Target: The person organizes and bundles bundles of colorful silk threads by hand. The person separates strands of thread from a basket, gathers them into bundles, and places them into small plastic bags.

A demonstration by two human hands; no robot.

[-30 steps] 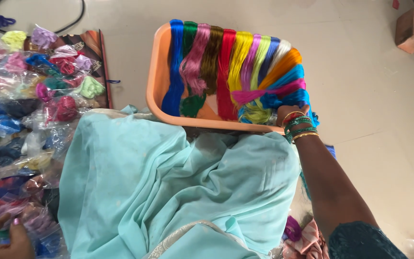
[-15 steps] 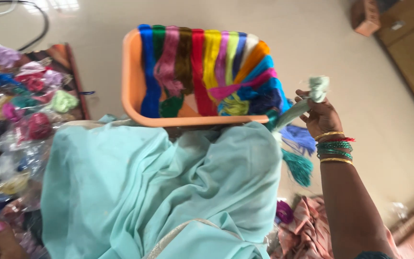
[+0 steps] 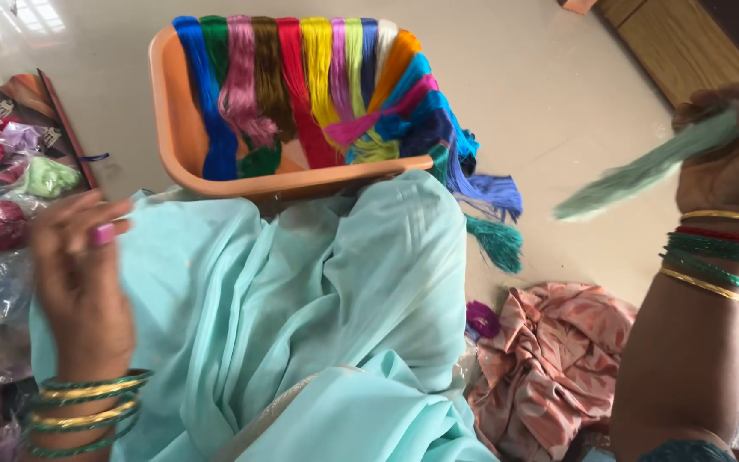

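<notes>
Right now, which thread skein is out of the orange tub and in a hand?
The pale mint-green skein, gripped in the raised right hand; all the other skeins hang over the orange tub.

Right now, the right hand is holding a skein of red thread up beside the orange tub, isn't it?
Not quite: the thread in the right hand is pale green, not red. The head view shows it raised to the right of the orange tub.

Open floor (image 3: 549, 94) right of and beyond the orange tub (image 3: 183, 141), free to pass; blocked in front by heaped pale-blue cloth (image 3: 318, 308), on the left by bagged thread packets (image 3: 2, 188), lower right by crumpled pink fabric (image 3: 549, 368) and loose tassels (image 3: 498, 244)
</notes>
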